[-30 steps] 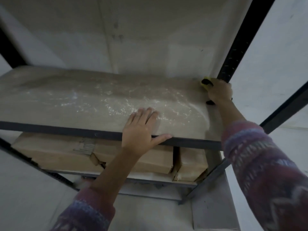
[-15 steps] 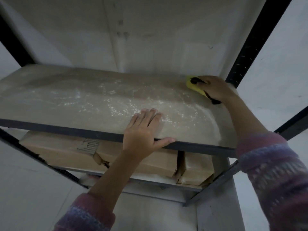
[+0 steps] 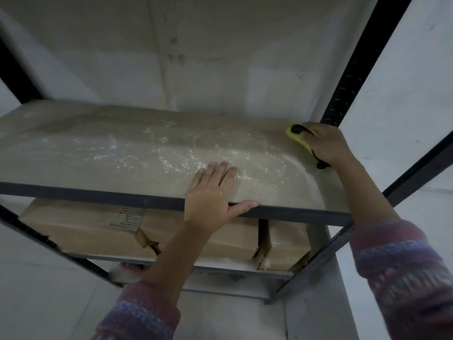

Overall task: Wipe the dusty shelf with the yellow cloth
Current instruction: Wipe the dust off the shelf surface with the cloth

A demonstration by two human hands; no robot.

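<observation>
Right hand [image 3: 326, 146], its grip grasping the yellow cloth [image 3: 295, 137], presses it onto the far right corner of the dusty shelf [image 3: 122, 153]. Left hand [image 3: 210, 195], grip released, rests flat at the front edge. Print on the cardboard box [image 3: 81, 229] below is illegible.

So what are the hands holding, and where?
The right hand holds the yellow cloth from on top, covering most of it. The left hand holds nothing; it rests flat on the shelf.
</observation>
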